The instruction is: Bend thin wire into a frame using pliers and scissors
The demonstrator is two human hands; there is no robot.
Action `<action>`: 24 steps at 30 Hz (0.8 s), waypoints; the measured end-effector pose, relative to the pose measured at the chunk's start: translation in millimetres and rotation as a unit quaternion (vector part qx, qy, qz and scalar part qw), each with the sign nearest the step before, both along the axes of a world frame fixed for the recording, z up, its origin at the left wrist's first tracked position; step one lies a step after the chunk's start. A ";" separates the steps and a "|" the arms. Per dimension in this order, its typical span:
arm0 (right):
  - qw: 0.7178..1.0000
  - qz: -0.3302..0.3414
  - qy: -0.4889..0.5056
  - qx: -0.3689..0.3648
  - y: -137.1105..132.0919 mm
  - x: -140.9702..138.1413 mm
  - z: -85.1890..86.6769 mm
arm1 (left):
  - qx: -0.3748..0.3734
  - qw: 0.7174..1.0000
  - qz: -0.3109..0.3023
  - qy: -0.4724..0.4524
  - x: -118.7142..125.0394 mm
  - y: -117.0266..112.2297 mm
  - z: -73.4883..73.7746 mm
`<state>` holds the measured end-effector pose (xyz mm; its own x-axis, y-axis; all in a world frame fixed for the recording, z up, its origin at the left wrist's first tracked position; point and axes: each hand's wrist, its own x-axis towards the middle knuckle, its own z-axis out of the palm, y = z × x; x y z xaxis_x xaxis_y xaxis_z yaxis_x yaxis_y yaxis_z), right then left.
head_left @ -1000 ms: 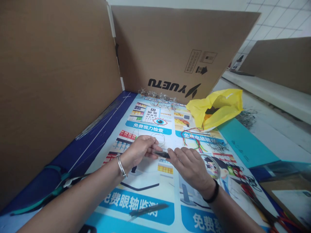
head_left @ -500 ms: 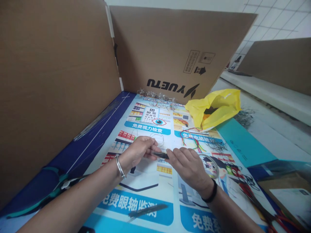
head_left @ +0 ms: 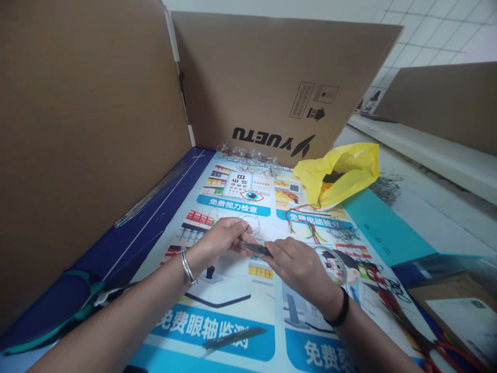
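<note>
My left hand (head_left: 227, 237) is closed in a pinch on the left end of a thin dark bundle of wire-like strips (head_left: 257, 249). The fingers of my right hand (head_left: 297, 267) are wrapped round its right end. What exactly the fingertips press on is partly hidden. A fine pale wire loop (head_left: 254, 220) shows just beyond my left fingers; whether it joins the bundle I cannot tell. A similar dark bundle of thin strips (head_left: 234, 338) lies flat on the printed sheet (head_left: 267, 321), nearer to me.
Cardboard walls (head_left: 279, 72) stand left and behind. A yellow bag (head_left: 341, 173) lies back right, coloured threads (head_left: 310, 228) before it. Tangled clear bits (head_left: 248, 154) line the back. Teal-handled pliers (head_left: 83, 305) lie left, red-handled scissors (head_left: 423, 342) right, near a brown packet (head_left: 438, 290).
The whole view has shifted slightly. My right fingers have curled a little further over the bundle, and its tilt looks slightly steeper. Both hands stay in nearly the same place.
</note>
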<state>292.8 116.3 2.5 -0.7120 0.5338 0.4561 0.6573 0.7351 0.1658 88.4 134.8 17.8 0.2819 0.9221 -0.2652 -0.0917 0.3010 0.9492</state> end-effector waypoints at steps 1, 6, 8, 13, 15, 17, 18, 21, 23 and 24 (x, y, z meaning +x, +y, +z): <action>1.000 -0.003 0.009 -0.020 0.2 -0.4 -0.3 | 0.005 1.000 -0.002 0.005 -0.1 0.2 1.0; 0.984 -0.030 0.054 -0.165 2.5 -1.0 -3.0 | 0.037 0.999 -0.016 0.024 -1.0 1.0 2.0; 0.973 -0.040 0.060 -0.220 3.0 -0.8 -2.1 | 0.042 0.998 -0.023 0.033 -1.4 1.1 1.7; 0.936 -0.056 0.100 -0.332 2.9 -0.7 8.8 | 0.046 0.998 -0.038 0.037 -2.9 0.9 1.9; 0.916 -0.047 0.129 -0.376 3.0 -0.3 13.5 | 0.047 0.997 -0.042 0.032 -3.3 0.6 2.2; 0.898 -0.037 0.148 -0.412 3.5 0.3 16.2 | 0.050 0.997 -0.045 0.031 -3.2 -0.1 2.9; 0.893 -0.034 0.152 -0.421 3.8 0.7 16.6 | 0.050 0.997 -0.047 0.033 -3.2 -0.4 3.4; 0.894 -0.030 0.150 -0.422 4.8 1.4 14.9 | 0.049 0.997 -0.051 0.038 -4.4 -0.4 5.1; 0.899 -0.025 0.148 -0.412 5.2 1.1 13.1 | 0.048 0.996 -0.063 0.047 -7.5 1.3 5.7; 0.902 -0.023 0.146 -0.405 5.4 0.8 12.4 | 0.047 0.995 -0.070 0.054 -9.8 2.7 5.8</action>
